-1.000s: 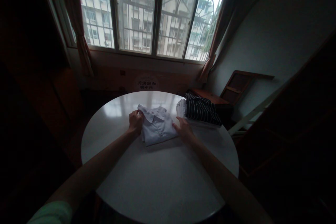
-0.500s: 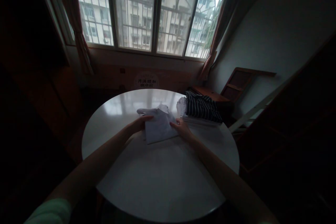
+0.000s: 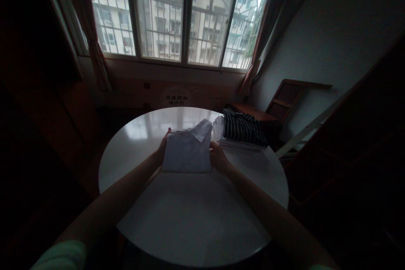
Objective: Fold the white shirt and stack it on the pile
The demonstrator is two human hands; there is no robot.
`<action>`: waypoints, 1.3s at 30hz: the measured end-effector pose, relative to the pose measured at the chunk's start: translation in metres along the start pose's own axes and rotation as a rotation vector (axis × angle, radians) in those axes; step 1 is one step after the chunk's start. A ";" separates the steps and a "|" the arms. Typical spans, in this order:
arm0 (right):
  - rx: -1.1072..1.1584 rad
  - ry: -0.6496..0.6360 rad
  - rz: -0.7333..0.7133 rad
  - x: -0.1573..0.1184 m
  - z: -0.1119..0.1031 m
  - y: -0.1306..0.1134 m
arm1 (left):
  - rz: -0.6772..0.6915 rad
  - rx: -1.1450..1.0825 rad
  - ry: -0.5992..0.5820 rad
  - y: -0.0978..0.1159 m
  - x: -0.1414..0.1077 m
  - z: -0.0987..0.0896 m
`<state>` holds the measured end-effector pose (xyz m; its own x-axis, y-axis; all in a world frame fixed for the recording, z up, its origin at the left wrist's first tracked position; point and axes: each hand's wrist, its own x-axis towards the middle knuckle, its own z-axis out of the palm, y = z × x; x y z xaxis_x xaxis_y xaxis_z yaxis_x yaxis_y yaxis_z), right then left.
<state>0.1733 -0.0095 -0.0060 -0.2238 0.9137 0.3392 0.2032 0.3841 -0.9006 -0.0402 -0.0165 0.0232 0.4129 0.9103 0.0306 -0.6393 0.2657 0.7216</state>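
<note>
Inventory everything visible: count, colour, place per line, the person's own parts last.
Shirt: 1, white, between hands
Table: 1, white, centre
Striped garment: 1, black and white, tabletop right
Folded cloths: count unclear, white, beneath it
Window: 1, bright, background
Curtains: 2, reddish, flanking window
Wooden furniture: 1, brown, behind pile
Wooden frame: 1, brown, right wall
Lettered disc: 1, pale, below window
Left sleeve: 1, green, lower left
Left hand: 1, bare, shirt's left edge
Right hand: 1, bare, shirt's right edge

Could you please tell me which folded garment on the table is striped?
The dark garment atop the white pile: it bears pale stripes, whereas the shirt between the left hand and right hand is plain white.
</note>
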 end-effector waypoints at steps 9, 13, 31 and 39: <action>-0.366 0.436 -0.386 -0.008 0.003 -0.030 | -0.172 0.123 0.114 -0.008 -0.008 0.009; -0.394 0.177 -0.333 -0.018 0.017 -0.041 | 0.047 0.248 0.238 -0.026 -0.006 0.027; -0.798 0.130 -0.407 -0.018 0.015 -0.036 | 0.389 0.755 0.344 -0.053 0.004 0.023; -0.774 -0.020 -0.506 -0.018 0.007 -0.033 | 0.408 0.641 0.296 -0.055 0.001 0.029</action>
<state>0.1638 -0.0393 0.0156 -0.4749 0.6132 0.6313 0.6552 0.7252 -0.2115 0.0144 -0.0392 0.0040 -0.0184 0.9662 0.2571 -0.1697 -0.2565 0.9515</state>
